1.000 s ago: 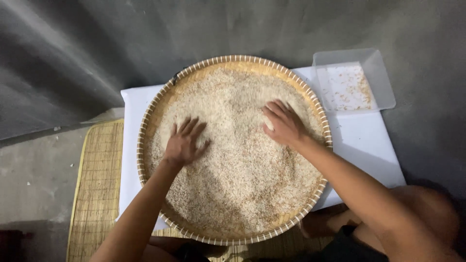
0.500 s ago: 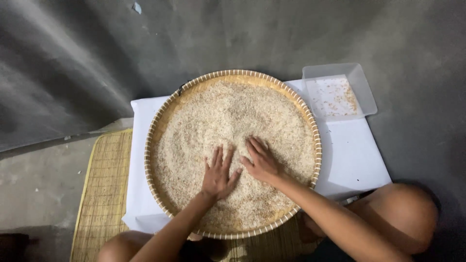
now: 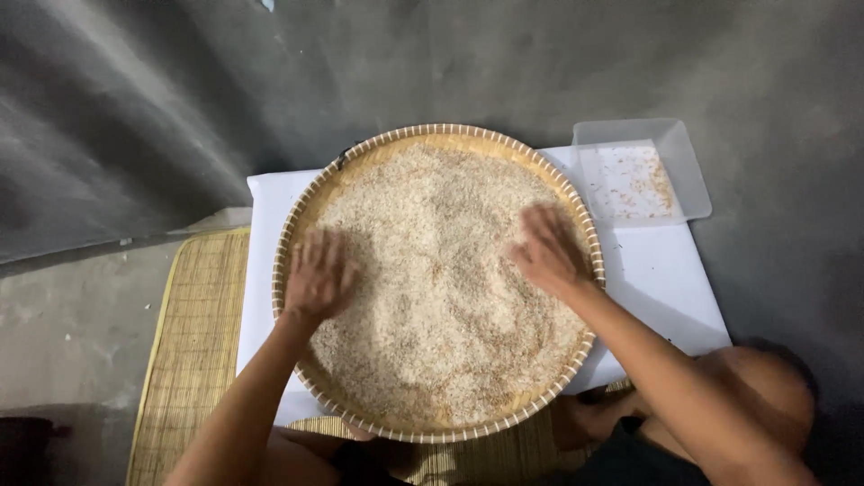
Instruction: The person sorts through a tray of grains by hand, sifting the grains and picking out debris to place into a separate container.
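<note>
Pale, gritty rice point(image 3: 441, 297) fills a round woven bamboo tray point(image 3: 310, 202) with a ribbed rim, resting on a white cloth point(image 3: 661, 279). The left hand point(image 3: 317, 274) lies flat at nine o'clock, fingers spread and loose on the grain; the right hand point(image 3: 547, 252) at three o'clock, likewise unclenched but blurred. A clear plastic box point(image 3: 688, 171) sits at one o'clock, beside the rim. A slatted straw mat point(image 3: 193, 351) lies at eight o'clock, grey concrete floor point(image 3: 135, 108) beyond.

No pkgs, labels, signs or screens (apparently; view blurry).
</note>
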